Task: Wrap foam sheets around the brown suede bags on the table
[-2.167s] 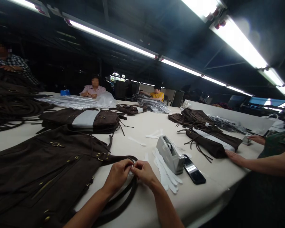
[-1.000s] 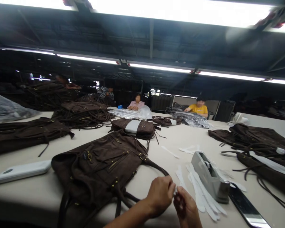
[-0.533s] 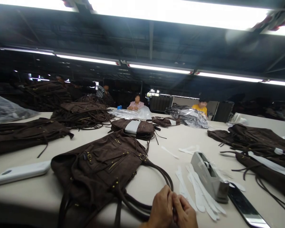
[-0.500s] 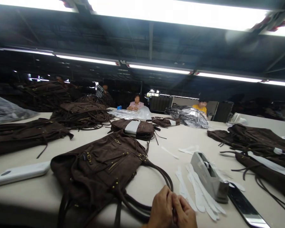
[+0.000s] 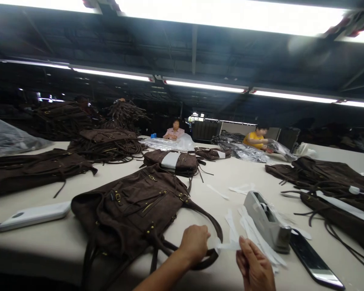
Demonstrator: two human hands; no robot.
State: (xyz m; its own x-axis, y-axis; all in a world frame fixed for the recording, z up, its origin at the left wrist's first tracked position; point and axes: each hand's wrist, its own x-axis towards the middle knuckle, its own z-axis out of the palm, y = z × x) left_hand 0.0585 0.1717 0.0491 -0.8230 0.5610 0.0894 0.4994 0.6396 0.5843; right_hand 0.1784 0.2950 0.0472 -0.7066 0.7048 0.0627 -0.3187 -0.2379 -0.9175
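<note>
A dark brown bag point(image 5: 139, 206) with brass buckles and a zip lies on the table in front of me, its handles point(image 5: 214, 220) reaching to the right. My left hand point(image 5: 195, 244) is closed over one end of a white strip point(image 5: 229, 245) where the strip meets the handles. Its fingertips are partly hidden. The other end is pinched between the thumb and fingers of my right hand point(image 5: 255, 262), and the strip is stretched between both hands. More white paper strips point(image 5: 251, 224) lie beside a grey tape dispenser point(image 5: 268, 222).
A phone point(image 5: 315, 258) lies right of the dispenser. At left is a white handheld device point(image 5: 33, 216). Other brown bags point(image 5: 106, 141) stand in piles at left, with more bags point(image 5: 330, 178) at right. Two people sit across the table; one in yellow handles clear plastic point(image 5: 280, 148).
My hands were together at the handles; now they are apart, right hand farther right, with the white strip showing between them. The person in yellow has lifted some plastic.
</note>
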